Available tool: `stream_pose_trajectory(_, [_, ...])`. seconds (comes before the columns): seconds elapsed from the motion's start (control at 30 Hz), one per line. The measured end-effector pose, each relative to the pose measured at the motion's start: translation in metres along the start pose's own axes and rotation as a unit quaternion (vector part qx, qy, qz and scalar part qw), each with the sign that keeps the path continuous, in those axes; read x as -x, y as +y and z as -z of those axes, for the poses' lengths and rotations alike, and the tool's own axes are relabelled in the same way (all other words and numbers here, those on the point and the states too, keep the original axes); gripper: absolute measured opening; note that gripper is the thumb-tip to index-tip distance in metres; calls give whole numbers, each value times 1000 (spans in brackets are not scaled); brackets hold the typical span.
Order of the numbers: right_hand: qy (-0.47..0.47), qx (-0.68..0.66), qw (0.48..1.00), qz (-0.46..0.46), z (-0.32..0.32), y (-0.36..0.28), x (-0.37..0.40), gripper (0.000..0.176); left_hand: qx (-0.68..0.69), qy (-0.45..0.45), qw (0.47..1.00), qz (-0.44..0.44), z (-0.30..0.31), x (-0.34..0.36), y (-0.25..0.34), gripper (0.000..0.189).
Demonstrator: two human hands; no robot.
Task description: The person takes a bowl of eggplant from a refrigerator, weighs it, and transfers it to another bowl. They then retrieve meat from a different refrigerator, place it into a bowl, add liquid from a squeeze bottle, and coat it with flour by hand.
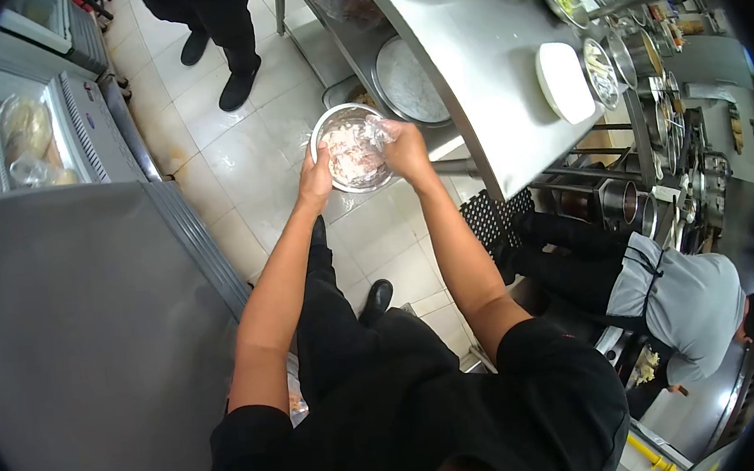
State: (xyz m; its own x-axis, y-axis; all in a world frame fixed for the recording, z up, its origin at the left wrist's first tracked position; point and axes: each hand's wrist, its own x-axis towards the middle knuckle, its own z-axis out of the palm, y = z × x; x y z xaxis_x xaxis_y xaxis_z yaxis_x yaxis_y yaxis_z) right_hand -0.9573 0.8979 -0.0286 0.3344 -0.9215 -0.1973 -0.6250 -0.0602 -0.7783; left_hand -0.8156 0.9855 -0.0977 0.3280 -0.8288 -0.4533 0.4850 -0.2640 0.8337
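Note:
A round metal bowl [326, 116] is held out in front of me over the tiled floor. Pale pinkish pieces [353, 151], which look like raw meat, lie inside it. My left hand [315, 180] is closed on the bowl's near left rim, thumb on top. On the right side, my right hand [407, 151] has its fingers closed at the rim on clear plastic wrap [378, 130], bunched and shiny there.
A steel table [506, 69] with a white tray [565, 83] stands at the right, its corner close to my right arm. Grey fridge doors [86, 327] flank my left. One person's legs [226, 32] are ahead; another person [673, 298] bends over at the right.

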Motion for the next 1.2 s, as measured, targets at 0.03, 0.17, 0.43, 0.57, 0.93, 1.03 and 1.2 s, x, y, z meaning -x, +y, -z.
stream_pose_trajectory(0.03, [10,46,999,18,3,-1,17,40,2,-5,1000,12,-4,15,-1,47])
stream_pose_trajectory(0.17, [45,75,992,92,0,20,79,36,-35,-76,997,-2,-33,90,2,44])
stream_pose_trajectory(0.43, [-234,202,916,256,92,46,226,40,-69,-124,973,182,-83,201,-42,34])
stream_pose_trajectory(0.57, [-169,249,934,191,132,60,278,53,-72,-155,980,105,-126,242,-67,35])
stream_pose_trajectory(0.93, [91,177,980,-14,210,76,320,37,-101,-189,976,39,-224,300,-71,39])
stream_pose_trajectory(1.03, [148,44,985,71,227,83,311,37,-121,-183,976,12,-238,310,-52,39])
stream_pose_trajectory(1.2, [6,101,992,79,257,80,299,42,-148,-173,973,-42,-256,325,-25,39])
